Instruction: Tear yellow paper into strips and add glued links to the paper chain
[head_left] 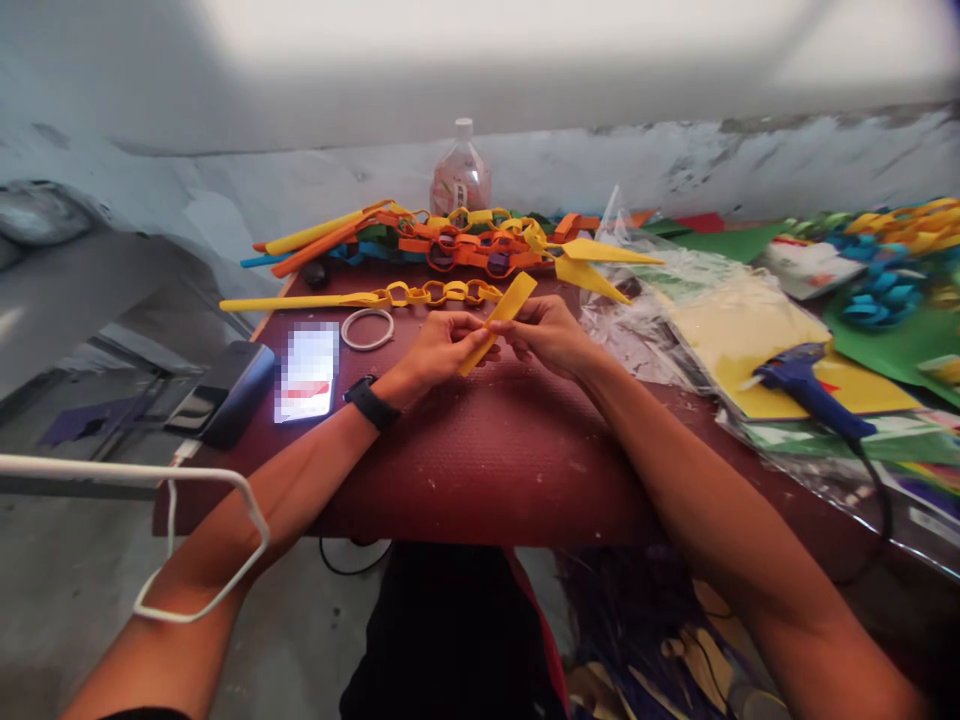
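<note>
Head view: both hands meet over the middle of the table (480, 460), toward its far edge. The left hand (439, 350), with a black watch (371, 402) on the wrist, is closed in a pinch on the lower end of a yellow paper strip (512, 302). The right hand (551, 335) is closed on the same strip nearer its middle, with the fingers curled under. The strip is clear of the table and slopes up and away to the right, with its free end above the right hand.

Handling, as a judgement: the strip looks light and thin. It holds a straight line where unsupported, so it is fairly stiff card or foam, though the blur leaves the material unsure. It would crease if bent sharply and would tear rather than stretch. It is best held flat between thumb and forefinger close to each end, with light pressure.

Surroundings: a yellow chain (435, 293) of paper loops lies just beyond the hands, with its long tail reaching toward the left edge. A heap of coloured loops (457, 245) lies along the far edge, before a bottle (460, 178). A white ring (367, 328) and a phone (306, 372) lie left of the hands, and the phone is near the left edge. A blue glue gun (806, 385) rests on yellow sheets under plastic wrap at the right, well apart from the hands.
</note>
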